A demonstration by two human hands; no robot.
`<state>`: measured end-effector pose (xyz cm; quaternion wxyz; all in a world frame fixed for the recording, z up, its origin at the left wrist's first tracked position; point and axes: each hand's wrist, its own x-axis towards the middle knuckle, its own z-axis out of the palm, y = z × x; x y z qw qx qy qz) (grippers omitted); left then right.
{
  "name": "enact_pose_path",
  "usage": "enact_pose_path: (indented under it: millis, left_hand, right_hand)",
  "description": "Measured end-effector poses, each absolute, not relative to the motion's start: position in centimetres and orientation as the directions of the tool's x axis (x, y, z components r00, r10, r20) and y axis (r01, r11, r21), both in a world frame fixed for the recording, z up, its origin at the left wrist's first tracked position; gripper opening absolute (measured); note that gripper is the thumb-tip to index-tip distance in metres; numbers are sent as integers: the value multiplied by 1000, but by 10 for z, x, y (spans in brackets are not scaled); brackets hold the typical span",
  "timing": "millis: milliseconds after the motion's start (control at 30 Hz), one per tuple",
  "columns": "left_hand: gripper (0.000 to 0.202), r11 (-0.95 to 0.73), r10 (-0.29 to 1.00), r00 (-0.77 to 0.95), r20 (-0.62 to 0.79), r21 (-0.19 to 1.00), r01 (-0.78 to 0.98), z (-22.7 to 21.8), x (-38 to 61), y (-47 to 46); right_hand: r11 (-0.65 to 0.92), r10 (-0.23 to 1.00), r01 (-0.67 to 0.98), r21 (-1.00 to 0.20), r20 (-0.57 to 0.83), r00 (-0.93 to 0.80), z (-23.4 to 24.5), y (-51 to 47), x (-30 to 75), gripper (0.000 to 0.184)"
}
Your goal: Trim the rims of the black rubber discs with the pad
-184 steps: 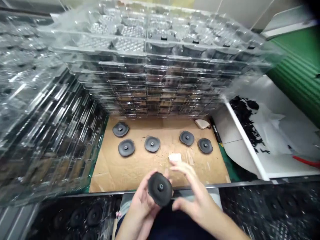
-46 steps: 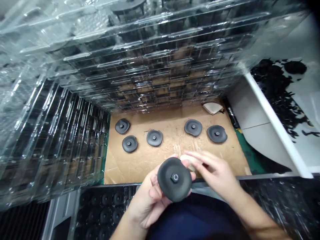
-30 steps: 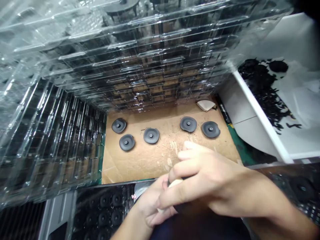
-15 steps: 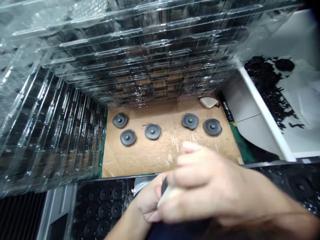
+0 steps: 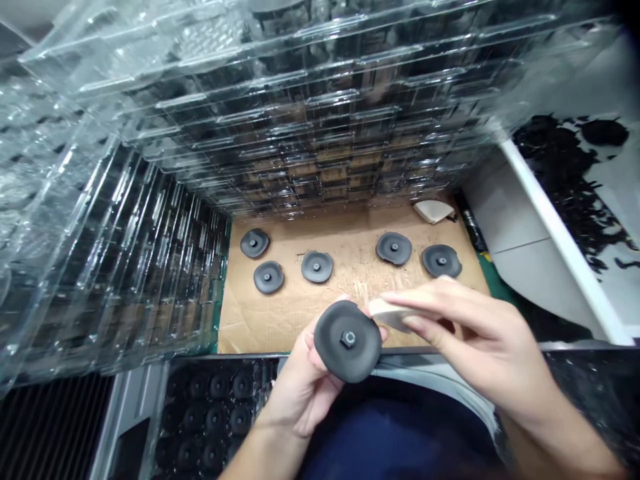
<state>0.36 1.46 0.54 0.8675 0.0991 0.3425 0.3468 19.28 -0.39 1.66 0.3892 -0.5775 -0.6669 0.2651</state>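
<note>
My left hand (image 5: pixel 303 387) grips a round black rubber disc (image 5: pixel 347 341) with a small hex nut at its centre, held up facing me over the front edge of the bench. My right hand (image 5: pixel 470 340) pinches a small pale block (image 5: pixel 390 313) against the disc's upper right rim. Several more black discs (image 5: pixel 317 265) lie on the brown cardboard sheet (image 5: pixel 280 320) beyond my hands.
Tall stacks of clear plastic trays (image 5: pixel 310 133) wall the back and the left (image 5: pixel 100 253). A black tray of discs (image 5: pixel 210 413) sits at lower left. A white bin with black scraps (image 5: pixel 575 167) is at right. A pale wedge (image 5: pixel 434 211) lies at the back right.
My right hand, which covered the disc a moment ago, has drawn back to the right, and the disc's face shows again. The view shifted slightly.
</note>
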Motion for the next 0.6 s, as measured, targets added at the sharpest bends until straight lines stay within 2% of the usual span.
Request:
enact_pose_path:
  millis: [100,233,333,400,433,500,533,600]
  left_hand:
    - [45,731,677,529,-511,384,-564,7,4,17]
    - [40,723,684,490,-540,413,-554,8,5,20]
    - [30,718,687,457,-565,430,-548,9,9,19]
    - [30,707,696,433,-573,442,-553,9,13,17]
    - [33,701,701,416,-579,454,-550,9,14,16]
    - [35,700,703,401,-587,475,-533,7,15,15]
    - [37,697,708,400,-582,486,-526,6,14,14]
    - [44,683,725,399,-562,505,-528,3,11,15]
  right_hand:
    - [-45,973,513,-857,78,215,-26,-22,188,22]
    - [-88,990,538,-838,-12,144,-62,-29,184,19]
    - [-113,981,525,-843,-10,194,-37,-23,183,23]
    - [-61,959,523,-850,96,268,-4,-17,176,28]
    - [17,942,535,-845,194,275,12,-15,170,31]
    - [256,910,577,-775,395,127,38,-11,156,32]
    - [338,904,566,-752,426,25,46,-10,150,31]
    - [376,925,503,-778,347,-155,54,-6,142,28]
